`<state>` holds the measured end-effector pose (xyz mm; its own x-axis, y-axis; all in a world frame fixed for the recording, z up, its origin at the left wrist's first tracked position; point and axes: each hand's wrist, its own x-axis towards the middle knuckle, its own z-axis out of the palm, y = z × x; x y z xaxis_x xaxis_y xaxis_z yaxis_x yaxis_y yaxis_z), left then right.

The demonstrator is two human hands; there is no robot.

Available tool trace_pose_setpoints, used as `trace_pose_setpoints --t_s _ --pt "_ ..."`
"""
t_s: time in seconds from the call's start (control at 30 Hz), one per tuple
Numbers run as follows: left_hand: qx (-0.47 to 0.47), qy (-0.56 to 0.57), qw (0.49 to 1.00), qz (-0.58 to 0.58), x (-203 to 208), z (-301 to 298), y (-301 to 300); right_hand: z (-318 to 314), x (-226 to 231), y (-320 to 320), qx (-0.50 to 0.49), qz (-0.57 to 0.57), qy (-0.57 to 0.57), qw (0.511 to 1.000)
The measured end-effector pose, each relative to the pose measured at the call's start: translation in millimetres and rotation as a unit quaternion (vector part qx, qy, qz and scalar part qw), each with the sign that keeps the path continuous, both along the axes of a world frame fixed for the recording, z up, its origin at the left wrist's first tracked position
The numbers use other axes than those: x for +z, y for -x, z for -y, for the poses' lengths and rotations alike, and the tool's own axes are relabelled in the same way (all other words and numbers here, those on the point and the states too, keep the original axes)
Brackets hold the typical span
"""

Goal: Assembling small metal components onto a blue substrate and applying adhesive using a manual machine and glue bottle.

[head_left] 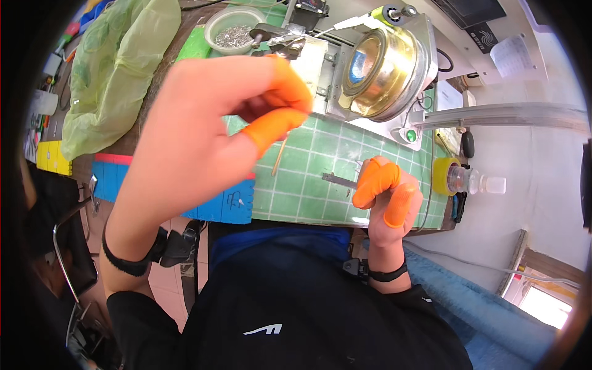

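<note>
My left hand (203,129) is raised over the table's left part, orange finger cots on the thumb and a finger. Its fingertips are pinched together, and whatever they hold is hidden. Below the thumb a thin wooden stick (279,158) slants over the green mat; I cannot tell whether it touches the hand. My right hand (391,200) is lower and to the right, its fingers curled closed in orange finger cots. Beside its fingertips is a flat grey metal strip (339,180); whether the hand grips it is unclear.
A brass-coloured round machine part (382,74) stands at the back right. A tub of small metal pieces (231,28) is at the back. A blue block (222,200) lines the front edge; a yellow-green plastic bag (117,68) lies left. Yellow tape (443,176) and a clear bottle (472,180) sit right.
</note>
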<state>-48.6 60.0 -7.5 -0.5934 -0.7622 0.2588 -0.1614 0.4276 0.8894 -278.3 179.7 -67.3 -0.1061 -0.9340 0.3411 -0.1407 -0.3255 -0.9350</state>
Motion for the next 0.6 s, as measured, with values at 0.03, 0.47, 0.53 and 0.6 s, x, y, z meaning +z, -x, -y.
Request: trace_pose_setpoints --t_s 0.03,0.47,0.53,0.6 --pt "-0.003 0.003 1.0 0.003 0.7 -2.3 -3.7 0.5 -1.7 3.7 0.011 -0.02 0.019 1.0" --pt "0.014 -0.235 0.963 -0.128 15.7 -18.2 -64.5 -4.5 8.0 10.7 -0.01 -0.024 0.029 0.999" --pt "0.014 -0.211 0.967 -0.138 16.4 -22.2 -70.2 -7.8 11.1 7.7 -0.029 -0.041 0.022 0.998" --pt "0.138 -0.084 0.983 -0.087 23.3 -22.4 -75.7 -11.4 15.5 8.4 -0.042 -0.05 0.04 0.997"
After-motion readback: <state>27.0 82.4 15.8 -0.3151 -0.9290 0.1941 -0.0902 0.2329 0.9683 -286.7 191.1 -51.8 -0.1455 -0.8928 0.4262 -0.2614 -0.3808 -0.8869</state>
